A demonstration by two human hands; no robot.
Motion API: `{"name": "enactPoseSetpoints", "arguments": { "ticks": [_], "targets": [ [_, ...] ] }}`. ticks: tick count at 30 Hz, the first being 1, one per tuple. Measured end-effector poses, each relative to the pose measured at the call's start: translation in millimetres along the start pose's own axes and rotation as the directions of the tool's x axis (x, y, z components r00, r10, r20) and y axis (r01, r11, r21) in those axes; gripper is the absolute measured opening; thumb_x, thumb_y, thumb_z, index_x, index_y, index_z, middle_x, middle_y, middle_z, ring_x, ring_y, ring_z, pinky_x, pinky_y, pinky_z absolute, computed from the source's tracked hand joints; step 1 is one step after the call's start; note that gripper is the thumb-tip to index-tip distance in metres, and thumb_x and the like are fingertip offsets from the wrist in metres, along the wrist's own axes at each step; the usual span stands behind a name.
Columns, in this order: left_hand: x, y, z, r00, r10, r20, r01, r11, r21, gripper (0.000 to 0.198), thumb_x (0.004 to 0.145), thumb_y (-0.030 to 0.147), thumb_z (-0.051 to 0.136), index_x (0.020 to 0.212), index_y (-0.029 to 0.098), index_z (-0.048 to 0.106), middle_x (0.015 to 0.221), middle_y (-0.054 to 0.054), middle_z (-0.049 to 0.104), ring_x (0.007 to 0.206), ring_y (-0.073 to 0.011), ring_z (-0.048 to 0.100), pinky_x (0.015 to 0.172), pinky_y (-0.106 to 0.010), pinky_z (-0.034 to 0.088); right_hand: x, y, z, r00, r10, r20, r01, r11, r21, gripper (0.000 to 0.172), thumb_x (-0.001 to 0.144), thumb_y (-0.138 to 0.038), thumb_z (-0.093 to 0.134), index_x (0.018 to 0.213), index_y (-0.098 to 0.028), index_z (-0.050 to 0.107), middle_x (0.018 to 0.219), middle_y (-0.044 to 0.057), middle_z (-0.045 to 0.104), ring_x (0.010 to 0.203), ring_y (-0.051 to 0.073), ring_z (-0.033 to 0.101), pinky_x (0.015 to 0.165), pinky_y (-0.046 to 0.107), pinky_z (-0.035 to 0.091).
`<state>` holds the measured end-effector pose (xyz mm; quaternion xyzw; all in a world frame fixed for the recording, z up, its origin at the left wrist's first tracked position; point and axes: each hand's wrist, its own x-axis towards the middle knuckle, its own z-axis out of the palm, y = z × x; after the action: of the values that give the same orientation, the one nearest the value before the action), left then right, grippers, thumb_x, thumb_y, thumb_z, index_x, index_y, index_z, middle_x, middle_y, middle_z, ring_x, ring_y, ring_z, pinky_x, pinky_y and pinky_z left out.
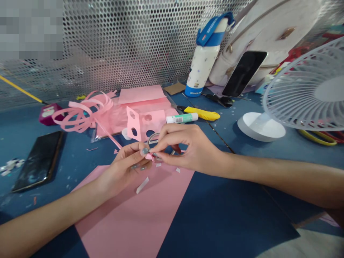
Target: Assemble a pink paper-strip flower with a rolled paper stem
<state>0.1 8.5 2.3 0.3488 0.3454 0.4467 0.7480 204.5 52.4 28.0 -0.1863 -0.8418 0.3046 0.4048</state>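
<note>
Pink paper scrap (149, 156) is small and thin: an uneven pull from either side could tear it, and a loosened pinch would drop it among the white offcuts on the pink sheet (134, 215). Left hand (126, 168) and right hand (185, 148) both grasp the scrap between thumb and fingertip. It sits where the fingertips meet, just above the sheet's far edge.

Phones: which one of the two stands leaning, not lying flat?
The back-right phone, propped against the white bag; the left phone lies flat on the table.
</note>
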Motion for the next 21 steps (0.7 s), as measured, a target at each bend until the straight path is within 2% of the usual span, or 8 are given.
{"name": "enactPoseSetpoints", "arguments": {
  "ticks": [12, 17, 21],
  "targets": [
    [-1.5, 0.4, -0.7, 1.0, -0.012, -0.009, 0.012, 1.0, 0.019, 0.018, 0.083, 0.023, 0.078, 0.074, 0.012, 0.068, 0.068, 0.001, 0.061, 0.056, -0.0045, 0.041, 0.065, -0.018, 0.044, 0.5, 2.7, 1.4, 0.997, 0.073, -0.005, -0.072, 0.994, 0.084, 0.007, 0.084, -0.012, 0.072, 0.085, -0.014, 0.078, 0.073, 0.0, 0.061, 0.061, 0.007, 0.049, 0.05, 0.019, 0.039],
    [-0.3, -0.2, 0.2, 1.0, -0.002, 0.006, 0.002, 1.0, 0.03, 0.02, 0.083, 0.022, 0.078, 0.071, 0.012, 0.066, 0.062, 0.003, 0.054, 0.053, -0.0041, 0.035, 0.06, -0.016, 0.041, -0.6, 3.6, 2.1, 0.999, 0.033, -0.024, -0.032, 0.998, 0.053, 0.01, 0.084, -0.008, 0.071, 0.086, -0.016, 0.077, 0.077, -0.001, 0.062, 0.064, 0.007, 0.054, 0.055, 0.019, 0.044],
    [0.5, -0.4, 1.1, 1.0, 0.01, 0.022, -0.011, 0.999, 0.041, 0.021, 0.084, 0.022, 0.076, 0.069, 0.012, 0.065, 0.059, 0.004, 0.048, 0.052, -0.0045, 0.032, 0.058, -0.016, 0.039, -1.9, 4.7, 1.8, 0.998, -0.054, -0.036, 0.053, 0.998, -0.026, 0.009, 0.087, -0.011, 0.069, 0.088, -0.017, 0.075, 0.08, 0.0, 0.062, 0.067, 0.008, 0.056, 0.06, 0.02, 0.048]
  ]
}}
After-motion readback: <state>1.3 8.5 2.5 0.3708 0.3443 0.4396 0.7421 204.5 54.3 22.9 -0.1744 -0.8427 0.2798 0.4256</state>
